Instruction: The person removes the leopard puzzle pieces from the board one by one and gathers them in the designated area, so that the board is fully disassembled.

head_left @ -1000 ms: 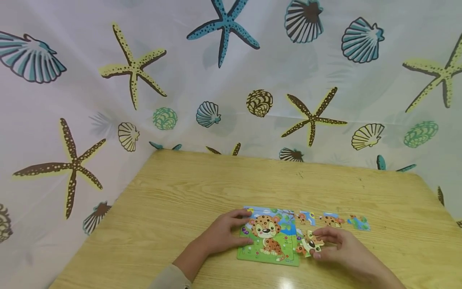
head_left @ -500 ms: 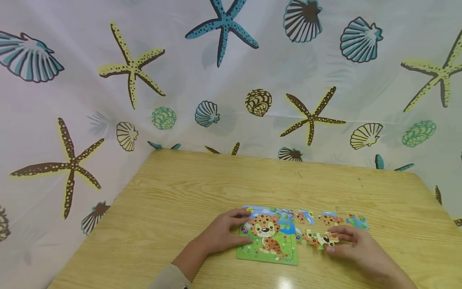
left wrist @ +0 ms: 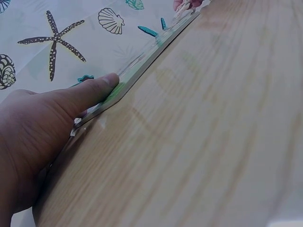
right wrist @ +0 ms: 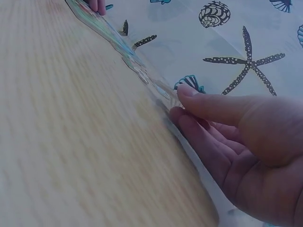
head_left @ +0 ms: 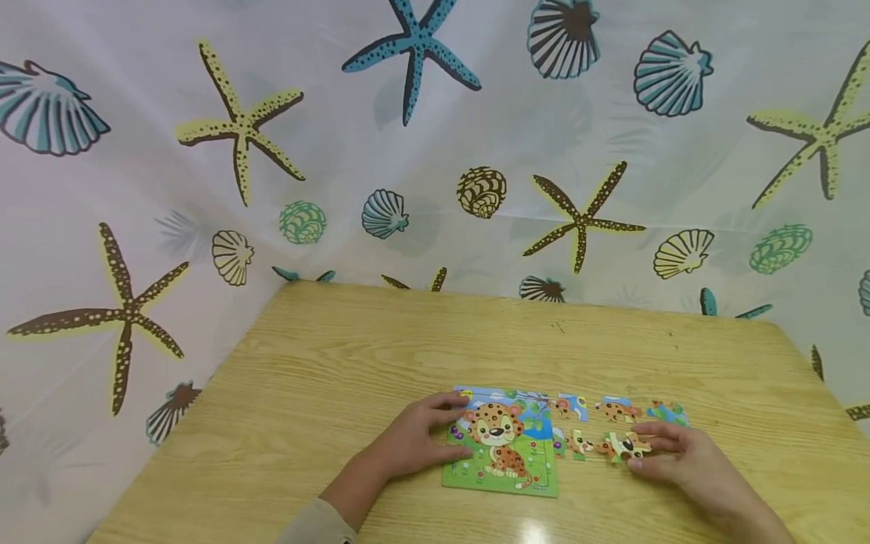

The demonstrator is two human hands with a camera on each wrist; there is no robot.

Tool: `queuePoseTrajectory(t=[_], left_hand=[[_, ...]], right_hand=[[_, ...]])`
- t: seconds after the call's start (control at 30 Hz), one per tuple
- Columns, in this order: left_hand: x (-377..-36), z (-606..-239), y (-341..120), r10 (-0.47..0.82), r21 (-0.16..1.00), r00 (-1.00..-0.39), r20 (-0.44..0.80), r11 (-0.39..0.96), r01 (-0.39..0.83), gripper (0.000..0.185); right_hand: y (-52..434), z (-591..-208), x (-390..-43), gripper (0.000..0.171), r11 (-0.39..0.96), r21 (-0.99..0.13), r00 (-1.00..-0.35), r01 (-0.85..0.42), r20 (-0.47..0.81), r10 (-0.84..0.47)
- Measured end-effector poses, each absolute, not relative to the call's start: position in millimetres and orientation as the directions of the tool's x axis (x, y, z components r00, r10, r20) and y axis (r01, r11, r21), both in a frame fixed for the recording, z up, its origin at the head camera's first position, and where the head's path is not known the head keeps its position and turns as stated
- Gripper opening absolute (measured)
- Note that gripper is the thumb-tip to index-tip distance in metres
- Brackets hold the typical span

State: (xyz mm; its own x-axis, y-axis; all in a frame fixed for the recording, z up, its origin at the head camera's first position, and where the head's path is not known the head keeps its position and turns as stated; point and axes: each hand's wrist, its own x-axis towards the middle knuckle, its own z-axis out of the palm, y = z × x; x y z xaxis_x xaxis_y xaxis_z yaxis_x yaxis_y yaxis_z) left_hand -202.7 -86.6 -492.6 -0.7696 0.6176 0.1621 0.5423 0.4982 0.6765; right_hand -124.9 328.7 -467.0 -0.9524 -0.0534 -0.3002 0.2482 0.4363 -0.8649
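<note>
A square puzzle board (head_left: pixel 503 476) with a spotted leopard cub on a green and blue scene lies flat on the table. My left hand (head_left: pixel 424 438) rests on its left side, thumb and fingertips on the surface; in the left wrist view the thumb (left wrist: pixel 97 90) lies over the board's edge. To the right of the board, my right hand (head_left: pixel 693 461) pinches a cream and orange puzzle piece (head_left: pixel 621 447) between thumb and fingers, low over the table. Another spotted piece (head_left: pixel 580 444) lies between that piece and the board.
Behind the pinched piece, a row of loose pieces runs rightward: one with an ear (head_left: pixel 572 406), one with spots (head_left: pixel 617 409) and a blue-green one (head_left: pixel 669 412). The wooden table (head_left: pixel 381 340) meets a starfish-and-shell patterned sheet (head_left: pixel 435 151) at the back and sides.
My right hand has moved right, away from the board, with the pinched piece. A spotted piece beside the board now shows separately. My left hand stays on the board.
</note>
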Motion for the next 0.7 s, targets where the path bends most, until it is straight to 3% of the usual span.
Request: queuePoseTrajectory(t=[0.33,0.7], left_hand=[[-203.7,-494.4,-85.9,0.618,0.654,-0.761,0.196,0.495,0.571,0.069],[-202.9,-492.5,-84.1,0.618,0.67,-0.762,0.194,0.484,0.563,0.069]], right_hand=[[332.6,-469.7,-126.0,0.066,0.54,-0.832,-0.981,0.129,-0.186,-0.053],[330.8,-465.7,-124.3,0.056,0.579,-0.811,-0.986,0.086,-0.153,-0.068]])
